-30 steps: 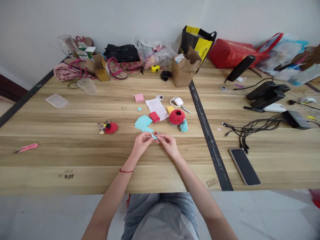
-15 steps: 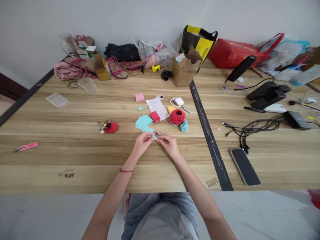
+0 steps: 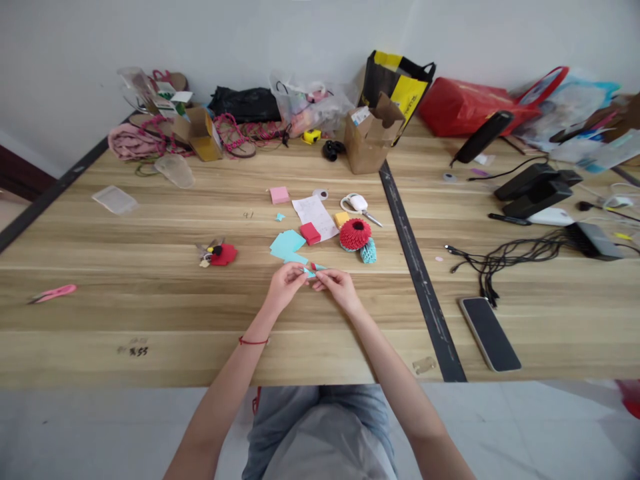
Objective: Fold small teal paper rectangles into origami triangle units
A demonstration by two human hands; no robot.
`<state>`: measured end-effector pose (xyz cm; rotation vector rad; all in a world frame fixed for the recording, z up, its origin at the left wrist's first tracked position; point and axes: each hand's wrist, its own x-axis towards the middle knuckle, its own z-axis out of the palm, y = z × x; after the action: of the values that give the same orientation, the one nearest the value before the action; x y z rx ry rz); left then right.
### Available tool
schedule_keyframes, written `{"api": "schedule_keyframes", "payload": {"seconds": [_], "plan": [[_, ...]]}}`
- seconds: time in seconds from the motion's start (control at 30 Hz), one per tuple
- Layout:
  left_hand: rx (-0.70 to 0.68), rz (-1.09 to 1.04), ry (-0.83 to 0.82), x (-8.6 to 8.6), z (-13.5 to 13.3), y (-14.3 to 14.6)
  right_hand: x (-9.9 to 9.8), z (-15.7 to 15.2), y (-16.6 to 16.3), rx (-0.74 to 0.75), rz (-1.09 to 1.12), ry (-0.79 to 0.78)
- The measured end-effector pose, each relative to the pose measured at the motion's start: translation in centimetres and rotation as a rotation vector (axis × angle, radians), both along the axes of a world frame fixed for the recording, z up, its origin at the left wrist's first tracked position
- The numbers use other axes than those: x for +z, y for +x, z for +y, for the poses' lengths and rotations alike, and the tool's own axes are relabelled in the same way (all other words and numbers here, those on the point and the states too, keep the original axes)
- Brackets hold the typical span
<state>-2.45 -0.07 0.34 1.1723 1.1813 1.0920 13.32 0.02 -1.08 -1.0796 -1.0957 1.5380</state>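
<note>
Between my fingertips is a small piece of light-blue paper (image 3: 309, 273), pinched from both sides. My left hand (image 3: 286, 285) grips its left end, and my right hand (image 3: 339, 288) closes on the right end. Fingers hide much of the piece, so its folds cannot be made out. Just beyond my hands lie loose light-blue paper sheets (image 3: 287, 245) and a small red-and-blue piece (image 3: 317, 267). A red paper stack (image 3: 311, 233) rests on a white written sheet (image 3: 311, 212). To the right sits a red and blue folded-paper model (image 3: 355, 234).
Farther back are a pink paper stack (image 3: 279, 195), a yellow stack (image 3: 342, 219) and scissors (image 3: 371, 219). Red scraps (image 3: 223, 254) lie left, with pink snips (image 3: 53, 293) beyond. A phone (image 3: 490, 333) and black cables (image 3: 520, 253) occupy the right. Bags and boxes (image 3: 373, 137) line the wall.
My right fingers have shifted slightly on the light-blue paper, and a little more of it shows between my hands. The things on the table have stayed in place.
</note>
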Motion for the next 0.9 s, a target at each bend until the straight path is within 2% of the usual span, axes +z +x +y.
{"api": "schedule_keyframes", "payload": {"seconds": [0.43,0.67,0.9], "plan": [[-0.024,0.078,0.066,-0.04,-0.3,0.12,0.39,-0.33,0.22,-0.047,-0.214,0.182],[-0.027,0.184,0.123,-0.29,-0.31,-0.17,0.47,-0.14,0.29,-0.024,-0.165,0.095],[-0.008,0.187,0.121,-0.2,-0.3,-0.2,0.29,-0.03,0.26,-0.03,-0.098,0.043]]}}
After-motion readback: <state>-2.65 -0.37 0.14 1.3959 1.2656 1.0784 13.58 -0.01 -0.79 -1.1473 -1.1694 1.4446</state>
